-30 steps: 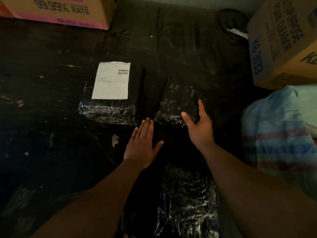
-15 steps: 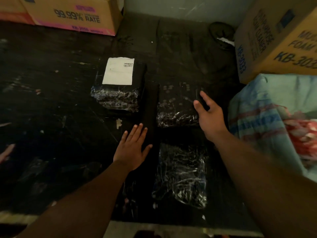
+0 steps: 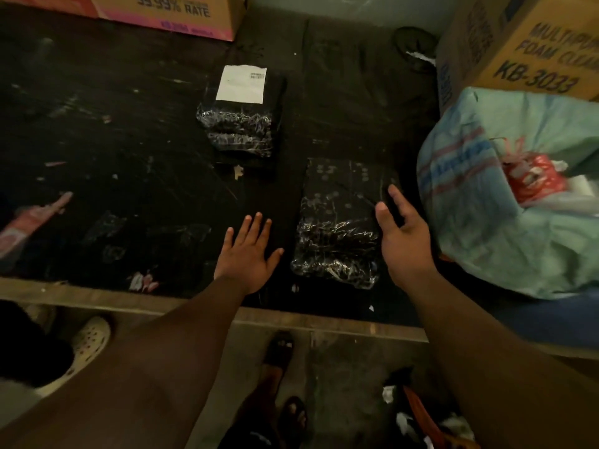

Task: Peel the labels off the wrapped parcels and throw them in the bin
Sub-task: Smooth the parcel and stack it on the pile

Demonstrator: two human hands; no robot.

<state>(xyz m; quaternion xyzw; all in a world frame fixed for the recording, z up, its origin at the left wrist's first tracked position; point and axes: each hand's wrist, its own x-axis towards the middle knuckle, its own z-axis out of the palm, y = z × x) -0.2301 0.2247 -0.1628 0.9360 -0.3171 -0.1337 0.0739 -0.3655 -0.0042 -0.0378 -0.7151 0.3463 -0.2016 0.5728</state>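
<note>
A black wrapped parcel (image 3: 241, 131) with a white label (image 3: 241, 84) on top lies at the middle of the dark table. A second black wrapped parcel (image 3: 337, 222), with no label showing, lies nearer the front edge. My left hand (image 3: 248, 257) rests flat on the table left of this parcel, fingers spread. My right hand (image 3: 402, 238) is at the parcel's right side, fingers relaxed and thumb by its edge, holding nothing. I cannot tell whether it touches the wrap.
A pale woven sack (image 3: 486, 228) with red packaging inside bulges at the right. Cardboard boxes stand at the back left (image 3: 168, 11) and back right (image 3: 531, 50). A dark round object with white paper (image 3: 415, 47) sits at the back. Feet and litter are below the table edge (image 3: 291, 314).
The view has pulled back and tilted down, so the table's front edge and the floor now show. Both hands stay open near the unlabelled parcel, the right one still at its right side.
</note>
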